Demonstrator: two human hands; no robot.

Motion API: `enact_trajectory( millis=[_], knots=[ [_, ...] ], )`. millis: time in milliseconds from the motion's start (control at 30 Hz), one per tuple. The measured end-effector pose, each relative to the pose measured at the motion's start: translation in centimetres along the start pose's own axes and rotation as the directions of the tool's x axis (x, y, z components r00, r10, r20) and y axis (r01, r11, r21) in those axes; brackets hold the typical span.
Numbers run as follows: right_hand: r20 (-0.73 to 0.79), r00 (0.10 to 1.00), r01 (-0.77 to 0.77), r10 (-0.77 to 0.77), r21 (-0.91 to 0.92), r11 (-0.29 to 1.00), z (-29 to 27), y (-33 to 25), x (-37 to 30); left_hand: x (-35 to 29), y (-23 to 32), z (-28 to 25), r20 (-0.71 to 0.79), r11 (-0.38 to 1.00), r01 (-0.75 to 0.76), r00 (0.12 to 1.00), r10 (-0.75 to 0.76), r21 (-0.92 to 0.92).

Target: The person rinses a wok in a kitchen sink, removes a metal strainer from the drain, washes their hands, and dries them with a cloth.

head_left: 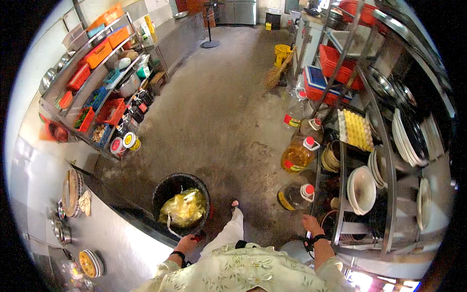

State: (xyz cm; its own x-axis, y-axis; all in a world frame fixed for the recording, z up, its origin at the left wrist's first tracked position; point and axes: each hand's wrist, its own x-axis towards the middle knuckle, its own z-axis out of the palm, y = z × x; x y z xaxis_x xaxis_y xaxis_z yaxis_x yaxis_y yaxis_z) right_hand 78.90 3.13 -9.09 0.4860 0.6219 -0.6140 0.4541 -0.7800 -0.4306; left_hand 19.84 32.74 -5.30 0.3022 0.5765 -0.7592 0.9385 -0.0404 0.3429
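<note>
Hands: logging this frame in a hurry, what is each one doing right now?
Left hand: closed on a small red object beside the black bin.
Right hand: nothing visibly held; open or closed cannot be told.

- Left hand (187, 242) hangs low at the person's side, fingers curled shut around something small and red.
- Right hand (311, 225) reaches forward, fingers loosely bent, wrist banded.
</note>
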Motion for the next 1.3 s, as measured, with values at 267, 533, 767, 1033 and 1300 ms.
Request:
enact_trajectory(
  millis=[267,533,767,1033,1300],
  knots=[
    [-0.115,0.993,-0.014,0.019,0.042,0.999,-0.2,-2.0,13.4,14.1,9.4,-16.1,-0.138,0.995,-0.027,0.990,0.013,-0.096],
    [-0.091,0.953,0.258,-0.290,-0.262,0.930,-7.5,-7.3,23.4,29.7,22.7,-30.8,-0.189,0.993,-0.122,0.975,0.121,0.006],
    [0.196,0.977,0.154,-0.079,-0.401,0.903,-18.1,-12.3,41.6,41.3,30.8,-37.9,-0.105,0.992,-0.130,0.986,0.129,-0.001],
    [0.156,0.934,0.347,-0.322,-0.181,0.920,-38.3,-40.7,64.9,51.0,28.5,-44.9,-0.678,0.986,-0.047,0.721,0.143,0.158],
    [-0.221,0.838,0.513,-0.498,0.013,0.858,-53.3,-62.0,79.0,69.1,38.6,-58.2,-0.492,0.998,0.048,0.871,-0.018,0.050]
  ],
)
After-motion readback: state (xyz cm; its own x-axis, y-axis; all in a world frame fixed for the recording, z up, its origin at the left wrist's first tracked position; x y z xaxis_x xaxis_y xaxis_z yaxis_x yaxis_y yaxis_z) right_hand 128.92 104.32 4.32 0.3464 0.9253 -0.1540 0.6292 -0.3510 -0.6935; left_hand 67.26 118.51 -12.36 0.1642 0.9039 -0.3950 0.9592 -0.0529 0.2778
